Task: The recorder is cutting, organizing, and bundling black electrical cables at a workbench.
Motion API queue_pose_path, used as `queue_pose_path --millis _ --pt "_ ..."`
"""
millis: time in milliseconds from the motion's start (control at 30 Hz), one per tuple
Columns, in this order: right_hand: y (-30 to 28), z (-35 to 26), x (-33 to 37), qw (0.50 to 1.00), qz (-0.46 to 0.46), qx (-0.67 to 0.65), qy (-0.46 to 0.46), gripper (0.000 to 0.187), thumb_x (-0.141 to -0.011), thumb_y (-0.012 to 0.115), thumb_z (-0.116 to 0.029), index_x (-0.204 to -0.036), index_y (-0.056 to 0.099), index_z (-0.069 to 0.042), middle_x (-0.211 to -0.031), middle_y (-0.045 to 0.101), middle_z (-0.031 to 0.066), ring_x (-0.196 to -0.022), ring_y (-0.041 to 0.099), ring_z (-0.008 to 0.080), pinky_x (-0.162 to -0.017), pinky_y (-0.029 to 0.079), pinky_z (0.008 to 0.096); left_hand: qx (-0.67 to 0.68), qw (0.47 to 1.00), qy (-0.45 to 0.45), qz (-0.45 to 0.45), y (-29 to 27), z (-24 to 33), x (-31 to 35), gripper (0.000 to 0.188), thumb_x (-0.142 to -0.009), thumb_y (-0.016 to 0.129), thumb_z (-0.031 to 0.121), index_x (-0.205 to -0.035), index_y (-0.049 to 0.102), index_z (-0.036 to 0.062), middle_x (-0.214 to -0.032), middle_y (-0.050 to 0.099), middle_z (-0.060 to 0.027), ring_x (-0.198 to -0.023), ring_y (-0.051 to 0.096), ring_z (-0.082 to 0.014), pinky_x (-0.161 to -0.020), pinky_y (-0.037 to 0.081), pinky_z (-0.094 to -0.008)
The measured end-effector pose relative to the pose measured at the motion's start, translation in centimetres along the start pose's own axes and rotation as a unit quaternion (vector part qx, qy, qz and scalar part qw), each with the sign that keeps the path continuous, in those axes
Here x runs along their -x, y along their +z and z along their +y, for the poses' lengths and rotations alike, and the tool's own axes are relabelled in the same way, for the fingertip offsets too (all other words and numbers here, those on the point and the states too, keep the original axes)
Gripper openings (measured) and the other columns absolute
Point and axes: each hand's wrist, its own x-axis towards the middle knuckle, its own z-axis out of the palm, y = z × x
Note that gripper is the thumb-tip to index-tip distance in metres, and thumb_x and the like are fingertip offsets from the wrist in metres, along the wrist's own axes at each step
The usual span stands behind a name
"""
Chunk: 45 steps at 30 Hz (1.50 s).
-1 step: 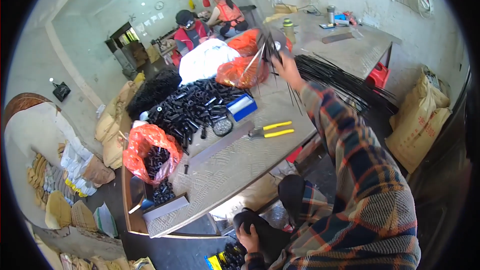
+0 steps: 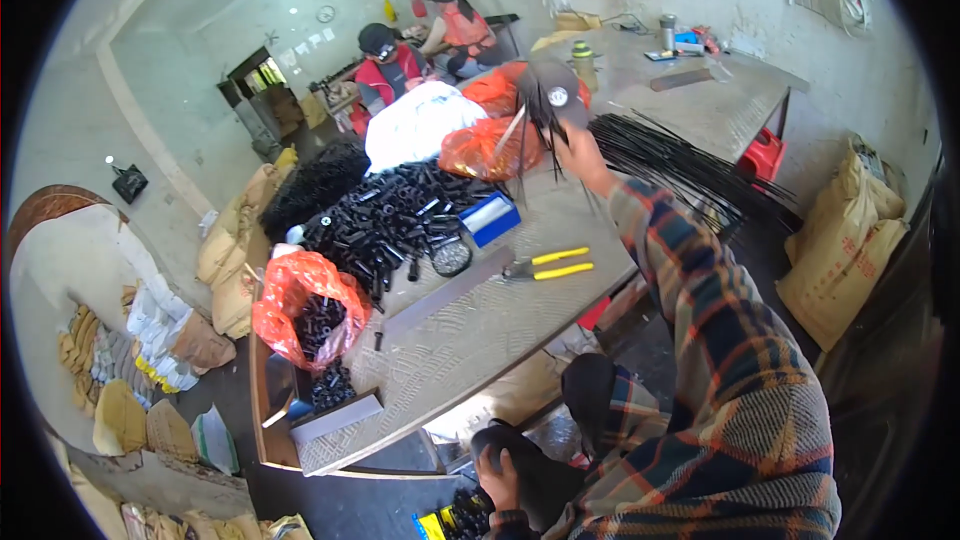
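Note:
My right hand [image 2: 580, 158] is stretched over the far side of the table, closed round a bunch of thin black rods [image 2: 546, 118]. Some of them point up past the fingers and others hang down. A dark cap [image 2: 574, 98] lies behind the bunch, and orange plastic bags [image 2: 485, 148] are just left of it. To the right of that hand lies a larger pile of long black rods [image 2: 665, 162]. My left hand [image 2: 497, 478] rests on my dark-covered knee, holding nothing, its fingers laid apart.
Short black tubular parts [image 2: 385, 220] are heaped mid-table, beside a blue box [image 2: 490, 219], yellow-handled pliers [image 2: 548, 264] and a flat metal strip [image 2: 440, 302]. An open orange bag [image 2: 290, 305] stands at the left edge. Two people sit beyond the table. Sacks [image 2: 845, 250] stand right.
The bunch of rods in my right hand has dropped slightly and shows less blur. The whole view has shifted a little. My left hand stays on the knee.

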Motion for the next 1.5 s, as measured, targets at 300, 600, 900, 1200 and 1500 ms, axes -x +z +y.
queue_pose_path --millis 300,600,900,1200,1500 --pt "-8.3 -17.0 -1.3 0.923 -0.171 0.221 -0.264 0.013 -0.076 0.052 -0.011 -0.088 0.051 -0.005 -0.073 0.055 0.0068 -0.056 0.059 0.0225 -0.048 0.046 0.0346 0.389 0.873 0.209 -0.206 -3.7 31.7 -7.4 0.032 -0.090 0.050 0.014 -0.116 0.048 -0.0056 -0.101 0.059 -0.0100 -0.092 0.056 -0.0136 -0.079 0.045 -0.0262" --pt "-9.0 -21.0 11.8 0.956 -0.253 0.079 -0.125 0.045 -0.075 0.054 -0.010 -0.117 0.042 -0.001 -0.082 0.056 0.0102 -0.063 0.061 0.0206 -0.048 0.046 0.0322 0.646 0.757 -0.005 -0.091 -4.0 32.0 -18.0 0.037 -0.093 0.043 0.030 -0.106 0.052 -0.0038 -0.104 0.059 -0.0156 -0.092 0.059 -0.0214 -0.081 0.046 -0.0331" --pt "-6.4 -22.5 15.1 0.588 -0.378 -0.634 0.330 0.035 -0.091 0.048 -0.026 -0.114 0.040 -0.002 -0.078 0.055 0.0038 -0.057 0.055 0.0109 -0.048 0.045 0.0255 0.525 0.837 0.013 -0.154 -6.9 30.8 -17.0 0.035 -0.089 0.051 0.023 -0.111 0.051 -0.0049 -0.107 0.059 -0.0189 -0.096 0.059 -0.0245 -0.082 0.048 -0.0323" --pt "-4.1 -24.1 12.5 0.744 -0.279 -0.559 0.235 0.017 -0.093 0.044 -0.022 -0.095 0.044 -0.005 -0.067 0.052 0.0018 -0.052 0.051 0.0068 -0.049 0.043 0.0210 0.524 0.818 0.046 -0.232 -7.9 29.7 -16.7 0.032 -0.091 0.047 0.019 -0.111 0.052 -0.0063 -0.108 0.058 -0.0187 -0.097 0.058 -0.0217 -0.086 0.044 -0.0325" --pt "-3.8 -21.8 8.4 0.713 -0.261 -0.568 0.319 0.014 -0.090 0.049 -0.015 -0.095 0.041 -0.005 -0.068 0.054 0.0046 -0.056 0.057 0.0135 -0.049 0.048 0.0248 0.549 0.836 -0.020 -0.016 -7.3 29.1 -18.5 0.049 -0.091 0.042 0.043 -0.086 0.056 -0.0042 -0.063 0.053 -0.0050 -0.050 0.049 -0.0120 -0.049 0.043 -0.0262"
